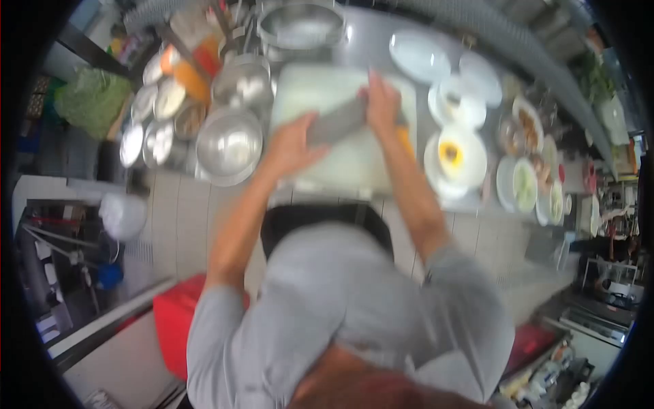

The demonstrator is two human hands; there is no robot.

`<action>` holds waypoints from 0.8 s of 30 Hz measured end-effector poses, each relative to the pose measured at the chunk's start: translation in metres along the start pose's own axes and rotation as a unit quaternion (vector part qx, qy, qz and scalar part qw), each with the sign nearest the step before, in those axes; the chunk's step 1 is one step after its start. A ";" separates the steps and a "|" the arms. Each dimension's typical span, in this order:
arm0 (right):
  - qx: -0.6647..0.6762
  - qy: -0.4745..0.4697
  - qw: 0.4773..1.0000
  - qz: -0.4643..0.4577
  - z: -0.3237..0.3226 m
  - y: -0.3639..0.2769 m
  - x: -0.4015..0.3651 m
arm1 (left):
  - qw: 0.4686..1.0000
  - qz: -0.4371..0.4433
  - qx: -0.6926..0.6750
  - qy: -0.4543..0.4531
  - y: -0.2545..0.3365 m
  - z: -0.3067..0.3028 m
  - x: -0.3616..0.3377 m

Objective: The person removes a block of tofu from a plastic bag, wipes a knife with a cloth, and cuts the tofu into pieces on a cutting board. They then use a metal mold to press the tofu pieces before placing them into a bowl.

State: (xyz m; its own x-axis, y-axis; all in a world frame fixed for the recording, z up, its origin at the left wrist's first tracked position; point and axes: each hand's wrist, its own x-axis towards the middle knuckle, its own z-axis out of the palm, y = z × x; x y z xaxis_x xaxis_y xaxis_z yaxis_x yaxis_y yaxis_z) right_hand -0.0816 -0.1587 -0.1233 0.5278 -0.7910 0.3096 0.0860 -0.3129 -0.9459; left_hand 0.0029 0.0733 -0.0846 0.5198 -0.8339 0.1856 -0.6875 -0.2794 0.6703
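Note:
A pale cutting board (pixel 347 167) lies on the metal counter. Above it a wide grey blade-like object (pixel 337 123), blurred, slants between both hands. My right hand (pixel 383 103) is wrapped round its upper right end, one finger stretched along it. At the lower left end, my left hand (pixel 294 144) touches it with thumb and fingers apart. An orange-yellow item (pixel 406 142) lies at the board's right edge, partly hidden by my right forearm.
Metal bowls (pixel 229 146) and small containers stand left of the board, with a large round pan (pixel 301 27) behind. White bowls and plates (pixel 470 160) fill the right side. A green leafy bag (pixel 94 102) is at far left.

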 end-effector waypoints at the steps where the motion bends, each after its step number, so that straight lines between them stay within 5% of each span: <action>1: 0.090 0.016 0.995 -0.034 0.000 -0.005 0.023 | 0.998 0.039 -0.010 0.047 0.013 -0.003 0.009; 3: -0.124 -0.031 0.991 -0.032 -0.011 0.052 -0.003 | 0.991 -0.103 -0.076 -0.047 -0.025 0.025 0.032; 4: -0.182 -0.052 0.981 0.026 -0.013 0.057 -0.023 | 0.986 -0.115 -0.091 -0.075 -0.021 0.029 0.000; 5: -0.221 -0.054 0.974 0.010 0.008 0.028 0.036 | 0.992 -0.075 -0.084 -0.047 -0.025 0.008 0.038; 9: 0.049 -0.055 0.967 0.245 0.006 0.007 0.040 | 0.975 -0.127 -0.166 -0.074 -0.019 -0.020 0.045; 13: 0.086 -0.024 0.986 0.138 -0.003 -0.038 0.039 | 0.999 -0.004 -0.038 -0.014 0.044 -0.054 0.030; 14: 0.184 0.008 0.979 0.086 -0.001 -0.036 0.040 | 0.999 0.045 -0.010 0.022 0.055 -0.058 0.032; 17: 0.046 -0.029 0.996 0.075 -0.010 -0.007 0.028 | 0.992 0.039 0.121 -0.024 0.053 -0.023 0.035; 18: -0.017 -0.047 0.985 0.166 -0.002 0.027 0.023 | 0.983 -0.047 0.112 -0.134 0.037 -0.007 0.045; 22: 0.181 0.036 0.974 0.134 -0.010 0.002 0.013 | 0.996 0.039 0.076 -0.016 0.055 -0.025 0.018; 24: 0.057 0.000 0.991 0.125 -0.009 0.033 0.011 | 0.993 -0.003 0.097 -0.063 0.060 -0.017 0.027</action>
State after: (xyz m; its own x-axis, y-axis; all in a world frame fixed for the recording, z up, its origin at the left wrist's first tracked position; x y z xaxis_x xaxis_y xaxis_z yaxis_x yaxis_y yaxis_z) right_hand -0.0806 -0.1824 -0.1503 0.5446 -0.8363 0.0642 0.0470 -0.0460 -0.9978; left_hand -0.0161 0.0420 -0.0270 0.4652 -0.8813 0.0830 -0.7754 -0.3605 0.5185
